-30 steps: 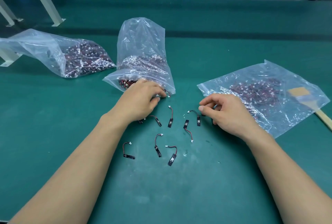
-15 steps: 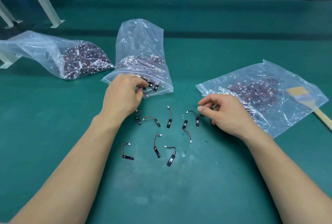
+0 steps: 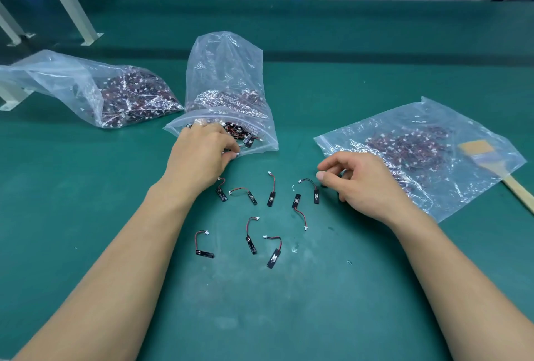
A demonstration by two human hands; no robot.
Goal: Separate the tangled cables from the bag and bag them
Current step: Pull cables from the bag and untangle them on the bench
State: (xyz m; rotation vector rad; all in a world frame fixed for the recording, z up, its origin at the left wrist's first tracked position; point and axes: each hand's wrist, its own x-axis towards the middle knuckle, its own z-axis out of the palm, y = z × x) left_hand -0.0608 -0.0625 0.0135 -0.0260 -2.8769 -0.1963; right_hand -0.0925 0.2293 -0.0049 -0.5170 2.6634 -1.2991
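Several short red-and-black cables, each with a black strip and a white plug, lie loose on the green mat between my hands. A clear bag stands behind them, its mouth folded open toward me over a tangled clump of cables. My left hand is at that mouth, thumb and forefinger pinched on a cable with a white plug at the clump's edge. My right hand rests on the mat with loosely curled fingers beside one loose cable. Nothing shows in its grasp.
A flat clear bag holding cables lies right of my right hand. A wooden-handled brush lies partly under it. Another bag full of cables lies at far left. Blue shelving runs along the back edge.
My left hand went from the loose cables on the mat up into the mouth of the middle bag. My right hand stayed where it was.
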